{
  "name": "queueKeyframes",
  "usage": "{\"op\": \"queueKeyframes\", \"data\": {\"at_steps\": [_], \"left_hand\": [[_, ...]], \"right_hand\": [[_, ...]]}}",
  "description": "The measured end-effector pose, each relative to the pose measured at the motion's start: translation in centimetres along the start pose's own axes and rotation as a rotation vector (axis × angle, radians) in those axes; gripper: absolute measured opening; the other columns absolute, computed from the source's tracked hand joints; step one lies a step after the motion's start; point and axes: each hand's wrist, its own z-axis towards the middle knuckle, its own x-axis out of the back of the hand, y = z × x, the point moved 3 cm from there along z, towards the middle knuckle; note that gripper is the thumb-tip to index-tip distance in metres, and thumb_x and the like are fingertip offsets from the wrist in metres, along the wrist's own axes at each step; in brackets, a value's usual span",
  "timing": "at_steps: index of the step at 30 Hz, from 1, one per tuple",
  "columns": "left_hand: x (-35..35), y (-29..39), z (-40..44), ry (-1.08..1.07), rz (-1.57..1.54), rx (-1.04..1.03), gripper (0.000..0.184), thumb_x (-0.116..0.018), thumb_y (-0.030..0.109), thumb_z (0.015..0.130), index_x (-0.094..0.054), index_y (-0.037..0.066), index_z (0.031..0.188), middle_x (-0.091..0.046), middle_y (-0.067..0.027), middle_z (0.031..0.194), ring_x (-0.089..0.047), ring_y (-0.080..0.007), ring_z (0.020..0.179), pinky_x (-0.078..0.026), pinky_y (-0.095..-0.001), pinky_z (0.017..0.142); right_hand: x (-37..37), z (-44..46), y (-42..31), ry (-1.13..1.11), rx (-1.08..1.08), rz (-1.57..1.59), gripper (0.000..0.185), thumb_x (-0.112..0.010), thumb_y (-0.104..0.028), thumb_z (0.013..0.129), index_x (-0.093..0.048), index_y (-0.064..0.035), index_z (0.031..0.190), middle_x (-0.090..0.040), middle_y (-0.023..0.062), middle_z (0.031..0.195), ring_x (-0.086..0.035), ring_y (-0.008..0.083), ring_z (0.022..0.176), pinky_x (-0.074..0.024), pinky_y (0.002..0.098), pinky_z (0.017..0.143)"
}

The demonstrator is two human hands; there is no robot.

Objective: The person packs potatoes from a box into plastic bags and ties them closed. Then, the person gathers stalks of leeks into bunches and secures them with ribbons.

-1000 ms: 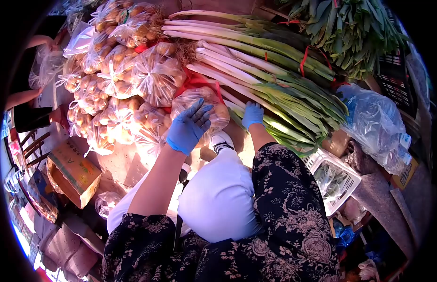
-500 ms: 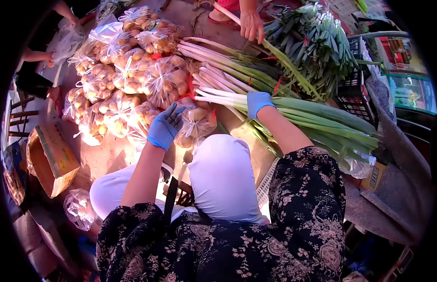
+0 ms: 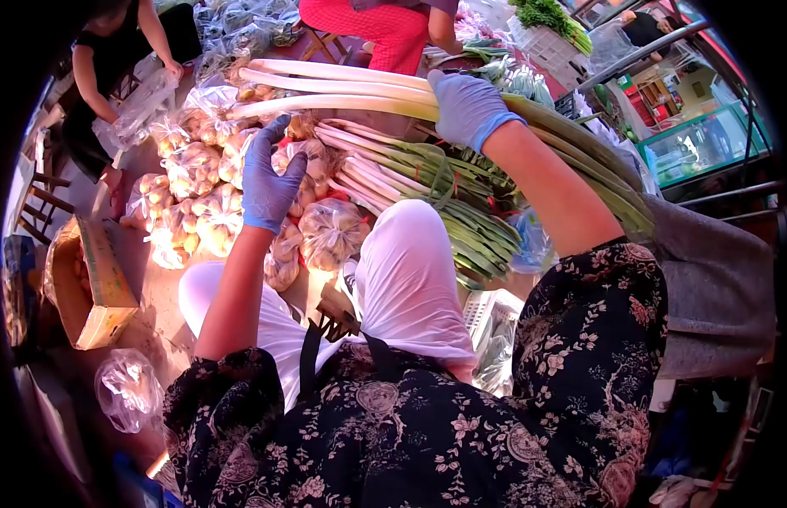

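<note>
My right hand (image 3: 471, 110), in a blue glove, is closed around a bundle of long green onions (image 3: 351, 86) and holds it up. Their white ends point left and the green leaves trail to the right past my forearm. My left hand (image 3: 271, 182), also gloved in blue, is open with thumb and fingers apart, just below the white ends. Nothing shows in it. Behind and beneath it lie tied clear bags of round tan produce (image 3: 195, 169). More green onions (image 3: 453, 182) lie on the ground beyond my raised knee.
A cardboard box (image 3: 93, 288) stands at the left, near a crumpled plastic bag (image 3: 129, 389). One person at upper left handles a clear bag (image 3: 148, 110); another, in red trousers (image 3: 402, 34), sits ahead. A white crate (image 3: 491, 317) is beside my knee. Grey cloth (image 3: 715, 279) hangs at right.
My right hand has lifted the green onions off the pile, up and away from me. My left hand has moved up and left, its fingers spread. The view has tilted up.
</note>
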Motion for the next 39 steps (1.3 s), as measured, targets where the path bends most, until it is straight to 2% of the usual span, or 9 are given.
{"op": "queueKeyframes", "data": {"at_steps": [5,9,11,15,19,24,30,34,39], "left_hand": [[0.5,7.8,1.7,-0.003,0.64,-0.333,0.073,-0.073,0.019,0.057,-0.042,0.011,0.122,-0.041,-0.0157,0.126,-0.038,-0.0329,0.115,-0.028,-0.0425,0.096],[-0.9,6.7,2.2,-0.246,0.097,0.046,0.077,-0.075,0.021,0.057,-0.038,0.008,0.123,-0.052,-0.017,0.112,-0.053,-0.0325,0.098,-0.043,-0.0386,0.083],[-1.1,6.9,1.5,-0.1,0.016,-0.078,0.073,-0.073,0.018,0.059,-0.038,0.007,0.122,-0.057,-0.0163,0.102,-0.058,-0.0322,0.089,-0.048,-0.0363,0.074],[-1.8,3.7,0.4,-0.071,-0.159,0.235,0.054,-0.071,0.015,0.062,-0.045,0.002,0.108,-0.061,-0.0127,0.091,-0.061,-0.0223,0.082,-0.048,-0.031,0.071],[-2.4,2.0,0.0,0.091,-0.359,0.442,0.038,-0.067,0.014,0.065,-0.049,0.002,0.096,-0.059,-0.0085,0.084,-0.058,-0.0144,0.075,-0.047,-0.0283,0.069],[-2.9,2.8,-0.4,0.255,-0.165,0.423,0.039,-0.069,0.015,0.064,-0.049,0.001,0.094,-0.06,-0.0112,0.082,-0.058,-0.0179,0.073,-0.046,-0.0295,0.066],[-3.4,4.0,-1.3,0.205,0.001,0.481,0.045,-0.071,0.016,0.067,-0.044,0.001,0.1,-0.059,-0.0126,0.089,-0.059,-0.0181,0.083,-0.048,-0.0317,0.069],[-4.2,2.3,-0.9,-0.078,-0.57,0.376,0.068,-0.076,0.014,0.065,-0.031,0.003,0.114,-0.05,-0.0087,0.11,-0.053,-0.0173,0.096,-0.047,-0.031,0.08],[-5.8,-0.3,-0.1,-0.293,-0.675,0.66,0.046,-0.069,0.02,0.075,-0.046,0.005,0.111,-0.053,-0.0015,0.096,-0.051,-0.0119,0.089,-0.042,-0.0272,0.081]], "right_hand": [[3.7,1.9,-6.7,0.162,0.218,-0.146,0.016,-0.058,-0.014,0.071,-0.054,-0.008,0.085,-0.062,0.0117,0.074,-0.062,0.0271,0.072,-0.0461,0.0385,0.06],[5.9,2.9,-12.6,0.105,0.399,-0.447,0.012,-0.053,-0.019,0.075,-0.063,-0.0131,0.081,-0.064,0.004,0.073,-0.062,0.0199,0.07,-0.041,0.0361,0.066],[7.2,2.9,-14.3,-0.11,0.52,-0.642,0.03,-0.049,-0.026,0.08,-0.065,-0.008,0.098,-0.065,0.0042,0.094,-0.06,0.0226,0.088,-0.0366,0.042,0.078],[8.3,1.9,-14.5,0.646,0.546,-0.742,0.03,-0.046,-0.016,0.079,-0.058,-0.0066,0.105,-0.056,0.0048,0.104,-0.045,0.0248,0.106,-0.0198,0.0472,0.101],[7.8,-0.5,-11.9,0.936,0.25,0.101,0.049,-0.06,-0.023,0.07,-0.047,-0.0042,0.113,-0.052,0.0072,0.105,-0.042,0.023,0.107,-0.0243,0.0446,0.099],[-0.9,-0.4,-12.1,0.252,-0.163,1.565,0.076,-0.076,-0.037,0.062,-0.04,-0.0007,0.117,-0.052,0.0109,0.102,-0.049,0.0194,0.097,-0.039,0.0333,0.086],[-0.5,4.3,-13.1,0.438,-0.131,1.895,0.058,-0.076,-0.021,0.065,-0.044,-0.0017,0.11,-0.056,0.0087,0.097,-0.056,0.0164,0.084,-0.0471,0.0267,0.072],[-1.0,4.7,-11.7,0.428,-0.249,2.236,0.043,-0.06,0.002,0.067,-0.048,-0.0035,0.108,-0.056,0.0055,0.097,-0.057,0.015,0.082,-0.048,0.026,0.071],[-7.8,4.5,-9.9,0.319,-0.443,2.36,0.031,-0.056,0.004,0.068,-0.056,-0.0023,0.099,-0.059,0.0038,0.085,-0.058,0.0151,0.074,-0.0485,0.0251,0.066]]}}
